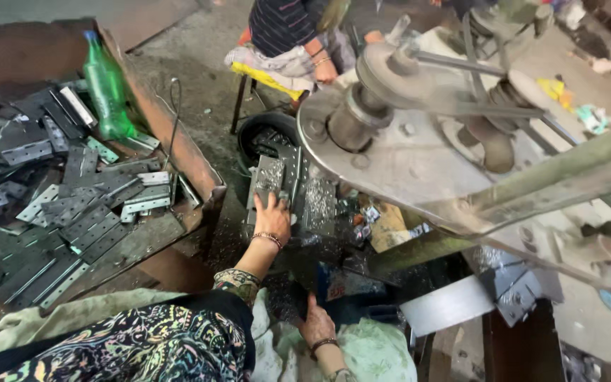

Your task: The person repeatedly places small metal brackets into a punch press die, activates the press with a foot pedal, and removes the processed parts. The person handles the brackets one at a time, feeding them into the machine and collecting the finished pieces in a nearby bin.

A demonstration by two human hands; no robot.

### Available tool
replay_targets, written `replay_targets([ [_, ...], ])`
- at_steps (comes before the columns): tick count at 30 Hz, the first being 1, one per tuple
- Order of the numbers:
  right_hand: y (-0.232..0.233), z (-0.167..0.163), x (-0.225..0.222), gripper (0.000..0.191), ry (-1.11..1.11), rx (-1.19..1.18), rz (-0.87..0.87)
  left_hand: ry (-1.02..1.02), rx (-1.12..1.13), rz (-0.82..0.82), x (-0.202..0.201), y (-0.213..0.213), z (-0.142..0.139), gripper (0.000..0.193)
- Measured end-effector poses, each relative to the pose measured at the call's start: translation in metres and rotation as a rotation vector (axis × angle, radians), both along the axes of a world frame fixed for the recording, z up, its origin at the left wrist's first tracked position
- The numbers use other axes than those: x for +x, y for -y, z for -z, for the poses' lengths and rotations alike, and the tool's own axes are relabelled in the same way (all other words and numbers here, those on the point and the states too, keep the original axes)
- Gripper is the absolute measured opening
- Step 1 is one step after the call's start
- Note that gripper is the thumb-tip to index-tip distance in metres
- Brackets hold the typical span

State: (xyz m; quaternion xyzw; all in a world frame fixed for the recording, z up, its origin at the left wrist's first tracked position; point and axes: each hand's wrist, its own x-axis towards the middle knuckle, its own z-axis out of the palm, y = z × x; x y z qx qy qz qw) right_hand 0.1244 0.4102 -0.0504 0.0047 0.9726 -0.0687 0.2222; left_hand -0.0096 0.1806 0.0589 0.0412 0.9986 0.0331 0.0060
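Perforated metal plate [269, 177] lies directly beneath left hand [273, 219] fingertips.

A rusted metal tray [185, 152] at left carries a loose heap of perforated grey metal plates [72, 205], with a green plastic bottle [106, 88] lying tilted at its far side. Beside the tray, the grimy concrete floor [199, 64] bears a black round tub [263, 134] filled with more plates, a stack of punched plates [295, 191] strewn with metal shavings, and a stool [249, 88] farther back.
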Motion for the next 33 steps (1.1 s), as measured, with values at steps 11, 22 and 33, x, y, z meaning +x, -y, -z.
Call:
replay_targets([
  [11, 0.002, 0.004, -0.002, 0.088, 0.065, 0.037, 0.034, -0.016, -0.027, -0.006, -0.004, 0.006, -0.006, 0.039],
  [22, -0.016, 0.007, -0.02, 0.089, 0.007, 0.044, -0.042, -0.073, -0.023, -0.004, -0.007, 0.013, -0.014, 0.036],
  [33, -0.008, 0.062, 0.006, 0.094, -0.091, -0.107, -0.016, -0.108, -0.011, -0.044, -0.024, 0.016, -0.021, 0.034],
])
